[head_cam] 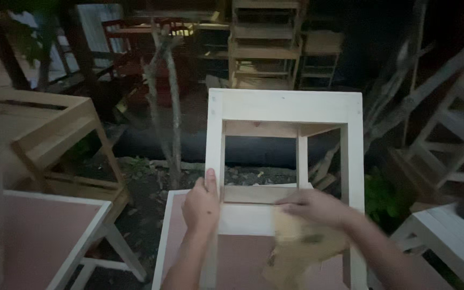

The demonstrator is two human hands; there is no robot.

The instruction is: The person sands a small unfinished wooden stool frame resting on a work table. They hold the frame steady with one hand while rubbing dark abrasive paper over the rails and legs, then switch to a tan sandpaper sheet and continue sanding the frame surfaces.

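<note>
left hand (201, 204) clasps the left post of a white-painted wooden frame (284, 107) standing on a pink-topped table (174, 225). right hand (318, 207), blurred, presses a yellowish cloth (299, 244) against the lower crossbar, fingers closed on it. judged best practice: brace the post firmly and rub along the rail. the frame looks pale, square-edged, with unpainted inner rails.

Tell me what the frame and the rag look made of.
Frame: wood, apparently painted white; inner rails look bare, showing tan grain. Left hand grips its post. Rag: seemingly soft yellowish cloth, crumpled and blurred under the right hand; could be sanding paper.
</note>
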